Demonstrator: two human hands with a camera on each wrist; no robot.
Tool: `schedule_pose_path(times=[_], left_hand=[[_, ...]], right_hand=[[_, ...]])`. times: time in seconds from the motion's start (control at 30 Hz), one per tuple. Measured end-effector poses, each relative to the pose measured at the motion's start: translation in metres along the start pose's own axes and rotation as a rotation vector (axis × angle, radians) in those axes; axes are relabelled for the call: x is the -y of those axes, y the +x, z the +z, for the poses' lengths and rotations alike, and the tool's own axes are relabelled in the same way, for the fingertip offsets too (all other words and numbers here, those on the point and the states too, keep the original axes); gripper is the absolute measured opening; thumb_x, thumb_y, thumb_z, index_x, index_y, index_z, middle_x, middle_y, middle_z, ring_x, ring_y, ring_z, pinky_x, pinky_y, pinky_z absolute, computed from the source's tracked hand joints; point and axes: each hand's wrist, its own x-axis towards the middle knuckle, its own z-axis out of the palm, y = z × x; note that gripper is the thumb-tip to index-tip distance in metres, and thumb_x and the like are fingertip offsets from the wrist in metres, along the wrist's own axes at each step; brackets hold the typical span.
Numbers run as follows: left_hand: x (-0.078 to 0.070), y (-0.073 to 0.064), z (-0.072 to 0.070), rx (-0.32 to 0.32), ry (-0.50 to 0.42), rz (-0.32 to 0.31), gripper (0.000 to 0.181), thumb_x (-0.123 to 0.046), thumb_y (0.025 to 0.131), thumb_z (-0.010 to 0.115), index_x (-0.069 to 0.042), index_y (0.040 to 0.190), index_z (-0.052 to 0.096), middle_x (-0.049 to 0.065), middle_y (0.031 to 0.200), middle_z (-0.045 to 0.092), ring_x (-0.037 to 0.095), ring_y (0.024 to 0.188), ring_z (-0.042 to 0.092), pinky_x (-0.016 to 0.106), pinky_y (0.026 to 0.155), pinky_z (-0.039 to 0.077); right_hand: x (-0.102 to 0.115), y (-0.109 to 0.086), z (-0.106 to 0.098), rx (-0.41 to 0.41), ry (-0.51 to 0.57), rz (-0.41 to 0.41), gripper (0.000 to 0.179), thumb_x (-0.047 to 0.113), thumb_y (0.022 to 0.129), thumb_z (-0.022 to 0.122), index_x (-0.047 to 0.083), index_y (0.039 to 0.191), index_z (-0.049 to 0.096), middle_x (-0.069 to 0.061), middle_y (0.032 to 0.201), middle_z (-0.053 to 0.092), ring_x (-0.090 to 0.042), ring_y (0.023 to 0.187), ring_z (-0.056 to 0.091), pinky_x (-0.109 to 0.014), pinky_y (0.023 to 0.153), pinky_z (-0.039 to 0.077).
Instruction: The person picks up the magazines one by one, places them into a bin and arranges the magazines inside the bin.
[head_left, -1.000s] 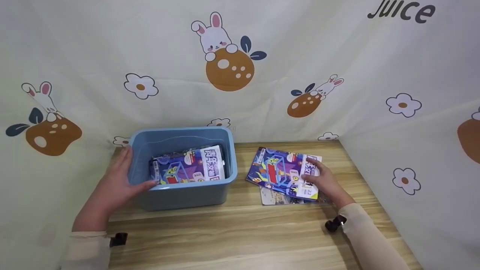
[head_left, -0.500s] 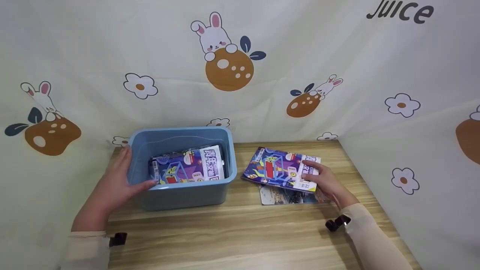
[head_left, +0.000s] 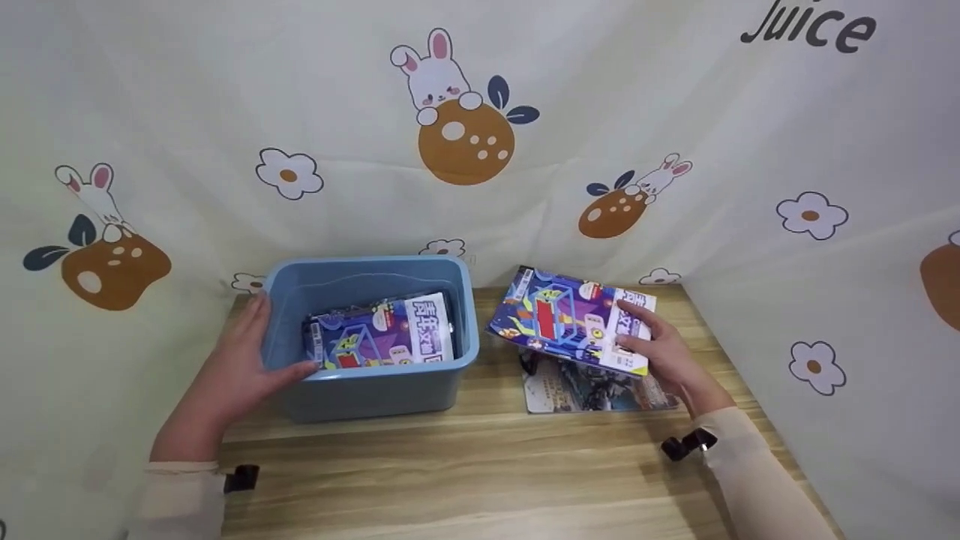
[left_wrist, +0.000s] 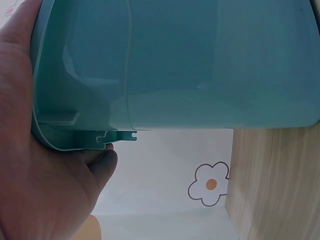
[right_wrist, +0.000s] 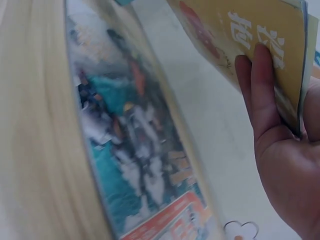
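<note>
My left hand [head_left: 234,379] grips the left front corner of a light blue plastic bin [head_left: 367,397], thumb along the front rim; the left wrist view shows the fingers curled at the bin's rim [left_wrist: 37,95]. Inside lies a purple magazine [head_left: 375,337] on top of other items mostly hidden under it. To the right, my right hand [head_left: 675,364] pinches a matching purple magazine [head_left: 551,315] by its right edge, tilted above another magazine [head_left: 577,390] flat on the table. The held magazine's yellow back cover [right_wrist: 215,35] shows in the right wrist view.
A wood-grain table [head_left: 450,472] carries everything. Pale cloth walls [head_left: 345,112] printed with rabbits, oranges and flowers stand behind and on both sides, close to the bin's back.
My right hand has lifted the purple magazine off the lower one, raising its far side and uncovering more of the magazine below. The left hand and bin have stayed put.
</note>
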Motion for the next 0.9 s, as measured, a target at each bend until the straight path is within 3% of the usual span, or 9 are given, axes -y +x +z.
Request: schedule_pose_path(times=[0.23,0.47,0.67,0.9], left_hand=[[-0.001,-0.001,0.000,0.002,-0.002,-0.004,0.138,-0.078,0.088,0.078,-0.012,0.178,-0.004,0.021,0.185,-0.005,0.057,0.166,0.005,0.088,0.115,0.025],[-0.001,0.000,-0.001,0.002,-0.028,0.016,0.139,-0.074,0.088,0.082,-0.006,0.177,-0.002,0.023,0.184,-0.005,0.054,0.167,0.003,0.085,0.121,0.022],[-0.001,0.000,-0.001,-0.001,-0.024,0.008,0.140,-0.076,0.087,0.081,-0.009,0.177,-0.003,0.020,0.185,-0.006,0.055,0.167,0.003,0.087,0.118,0.023],[-0.001,0.002,-0.001,-0.004,-0.018,0.005,0.140,-0.077,0.087,0.080,-0.009,0.178,-0.002,0.021,0.184,-0.005,0.056,0.166,0.005,0.086,0.117,0.025]], right_hand=[[0.031,-0.004,0.010,0.009,0.009,-0.043,0.075,-0.001,0.104,0.074,0.018,0.171,0.045,-0.020,0.131,0.059,-0.028,0.098,0.078,-0.038,0.082,0.069],[0.057,-0.001,0.022,0.039,0.015,-0.115,0.071,-0.003,0.106,0.071,0.021,0.168,0.049,-0.022,0.133,0.059,-0.029,0.101,0.078,-0.039,0.082,0.069],[0.073,0.004,0.039,0.070,-0.006,-0.104,0.070,0.004,0.106,0.074,0.029,0.167,0.051,-0.022,0.143,0.053,-0.030,0.107,0.075,-0.039,0.084,0.069],[0.093,0.011,0.069,0.122,0.033,-0.135,0.070,-0.003,0.104,0.072,0.027,0.165,0.056,-0.023,0.135,0.056,-0.028,0.094,0.076,-0.036,0.077,0.069]])
